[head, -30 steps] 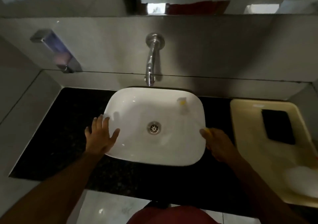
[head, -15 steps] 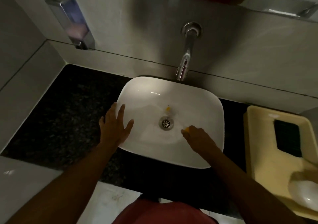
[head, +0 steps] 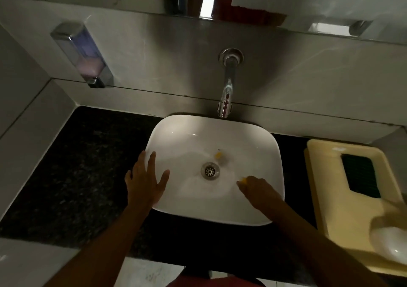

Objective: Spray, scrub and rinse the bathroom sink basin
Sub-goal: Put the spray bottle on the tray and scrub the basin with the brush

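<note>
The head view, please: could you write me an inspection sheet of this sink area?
Surface: dark speckled counter, dim.
Job's things: white basin; drain open; tap not visibly running; blurred yellow-tipped brush, partly visible.
Clutter: cream tray holding a dark pad.
Grippers: left hand flat on the rim; right hand closed on the brush.
Cables: nothing seen.
Surroundings: wall soap dispenser, mirror above.

Left hand (head: 146, 182) flat, fingers spread, on left rim of white sink (head: 259, 145); right hand (head: 256, 189) fisted inside basin around a yellow-ended brush (head: 243, 180), its blurred head near drain (head: 209, 171).
</note>
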